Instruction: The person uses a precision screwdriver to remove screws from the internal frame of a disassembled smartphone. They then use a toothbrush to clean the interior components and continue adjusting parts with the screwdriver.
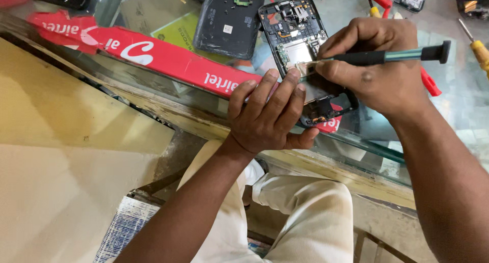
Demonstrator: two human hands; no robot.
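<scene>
- opened phone (300,49) flat on glass counter (458,105); light, fragile; best held by frame edges
- left hand (270,115) fingers press it, grasping nothing
- right hand (377,69) fingers clenched round screwdriver (392,55)

Black opened phone (300,44), black-and-teal screwdriver (392,54), red white-lettered strip (153,57), cream trousers (316,217).

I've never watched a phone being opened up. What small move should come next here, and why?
Probably a gentle turn or lift with the tool. The right hand holds its tip at a small metal part by the left fingertips, and the left hand pins the phone flat on the glass counter, so it looks steadied for that.
</scene>
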